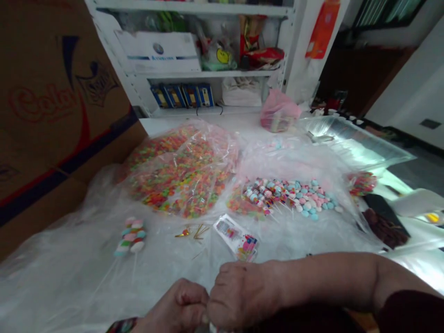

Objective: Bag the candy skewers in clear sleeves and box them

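Two candy skewers [130, 237] lie side by side at centre-left of the frame, sticks pointing down toward the lower edge; judged complete as stacks, though no wrapper can be made out on them. Loose stock is plentiful: a large clear bag of gummy candies [189, 173] at centre, and pastel candies [314, 196] spread under thin plastic right of centre, with thin white sticks [275, 212] among them. Judged from this: early in the batch, most pieces unassembled. Printed packets [236, 237] and gold twist ties [200, 231] lie near the middle of the plastic-covered counter [72, 259], apart from the hands; these ties appear unused.

Hands: left hand [178, 307] and right hand [239, 293] meet at bottom centre. Fingers of both are curled together, apparently clamped on a small pale item [212, 328] between them. From where I stand, its identity and stage of work cannot be told.

Obscured: the pale item is mostly covered by the knuckles and cut off by the lower edge. Glare and folds blur the bag contents; the packet print is illegible. Contents of the pink bag [279, 111], upper right of centre, cannot be made out.
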`<state>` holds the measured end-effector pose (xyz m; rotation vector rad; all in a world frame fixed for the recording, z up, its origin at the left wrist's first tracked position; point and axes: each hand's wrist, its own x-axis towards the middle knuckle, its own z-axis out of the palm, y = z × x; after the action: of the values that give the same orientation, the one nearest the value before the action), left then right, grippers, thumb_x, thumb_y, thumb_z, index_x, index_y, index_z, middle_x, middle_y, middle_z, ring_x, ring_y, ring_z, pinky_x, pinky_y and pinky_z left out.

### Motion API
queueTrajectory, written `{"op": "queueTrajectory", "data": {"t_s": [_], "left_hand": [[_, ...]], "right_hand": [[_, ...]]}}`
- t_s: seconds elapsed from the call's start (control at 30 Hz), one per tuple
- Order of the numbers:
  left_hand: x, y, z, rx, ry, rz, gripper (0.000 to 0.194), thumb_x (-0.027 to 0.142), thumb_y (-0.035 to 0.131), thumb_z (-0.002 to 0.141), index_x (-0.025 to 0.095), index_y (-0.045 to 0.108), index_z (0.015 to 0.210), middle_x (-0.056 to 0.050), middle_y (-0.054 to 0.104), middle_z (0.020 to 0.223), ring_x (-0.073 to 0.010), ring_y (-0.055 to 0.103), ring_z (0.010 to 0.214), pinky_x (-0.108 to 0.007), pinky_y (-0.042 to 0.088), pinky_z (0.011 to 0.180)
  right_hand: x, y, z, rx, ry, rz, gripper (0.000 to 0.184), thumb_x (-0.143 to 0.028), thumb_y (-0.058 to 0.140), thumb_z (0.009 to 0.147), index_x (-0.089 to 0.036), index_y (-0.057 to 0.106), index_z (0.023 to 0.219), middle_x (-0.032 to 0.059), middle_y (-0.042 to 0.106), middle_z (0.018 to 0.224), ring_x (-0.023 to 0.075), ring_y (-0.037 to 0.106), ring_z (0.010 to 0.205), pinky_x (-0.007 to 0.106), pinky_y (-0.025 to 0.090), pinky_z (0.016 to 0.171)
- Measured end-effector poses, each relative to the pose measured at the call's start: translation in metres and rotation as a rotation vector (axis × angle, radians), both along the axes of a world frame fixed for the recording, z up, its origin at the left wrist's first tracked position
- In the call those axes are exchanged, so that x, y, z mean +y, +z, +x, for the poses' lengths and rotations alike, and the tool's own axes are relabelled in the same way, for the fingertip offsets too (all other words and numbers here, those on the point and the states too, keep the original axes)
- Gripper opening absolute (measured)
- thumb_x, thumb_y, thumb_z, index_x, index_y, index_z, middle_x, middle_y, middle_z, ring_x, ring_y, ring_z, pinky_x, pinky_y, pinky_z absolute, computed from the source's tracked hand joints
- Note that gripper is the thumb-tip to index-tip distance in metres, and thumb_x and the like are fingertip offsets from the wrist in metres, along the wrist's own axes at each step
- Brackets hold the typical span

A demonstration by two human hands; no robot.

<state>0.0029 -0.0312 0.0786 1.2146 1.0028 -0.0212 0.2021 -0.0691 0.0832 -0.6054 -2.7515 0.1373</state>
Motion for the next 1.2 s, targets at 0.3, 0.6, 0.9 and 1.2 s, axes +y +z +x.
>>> {"op": "queueTrajectory", "data": {"t_s": [0.3,0.6,0.9,1.2], "left_hand": [[-0.006,0.006,0.083,0.204,0.675,1.023,0.016,0.031,0.051,0.080,0.020,0.062,0.084,-0.005,0.059,0.074,-0.0188,0.055,0.069,-0.028,0.040,0.064],[-0.017,-0.033,0.057,-0.373,0.537,-0.440,0.056,0.066,0.056,0.075,0.013,0.061,0.093,-0.008,0.063,0.073,-0.0129,0.056,0.047,-0.021,0.040,0.041],[-0.010,-0.021,0.030,-0.214,-0.116,0.355,0.025,0.039,0.063,0.079,0.019,0.073,0.089,-0.002,0.065,0.077,-0.0167,0.055,0.074,-0.024,0.039,0.067],[-0.009,-0.027,0.050,0.050,0.169,0.936,0.022,0.033,0.056,0.083,0.023,0.069,0.098,-0.005,0.066,0.090,-0.0202,0.059,0.088,-0.031,0.044,0.081]], "right_hand": [[0.053,-0.011,0.004,0.703,-0.722,-0.580,0.022,-0.017,0.046,0.077,-0.011,0.065,0.069,-0.0045,0.057,0.049,0.0089,0.043,0.039,0.018,0.036,0.040],[0.022,-0.062,0.026,0.649,-0.470,-0.338,0.025,-0.036,0.056,0.083,-0.017,0.056,0.066,0.0037,0.055,0.062,0.0163,0.051,0.065,0.030,0.040,0.067],[-0.003,-0.070,0.045,0.622,-0.356,-2.016,0.036,-0.049,0.056,0.071,-0.015,0.058,0.083,0.0020,0.060,0.065,0.0115,0.051,0.045,0.023,0.041,0.046],[-0.011,-0.044,0.077,0.380,-0.741,-1.040,0.017,-0.022,0.045,0.081,-0.019,0.060,0.075,-0.0014,0.056,0.063,0.0129,0.053,0.060,0.023,0.041,0.058]]}}
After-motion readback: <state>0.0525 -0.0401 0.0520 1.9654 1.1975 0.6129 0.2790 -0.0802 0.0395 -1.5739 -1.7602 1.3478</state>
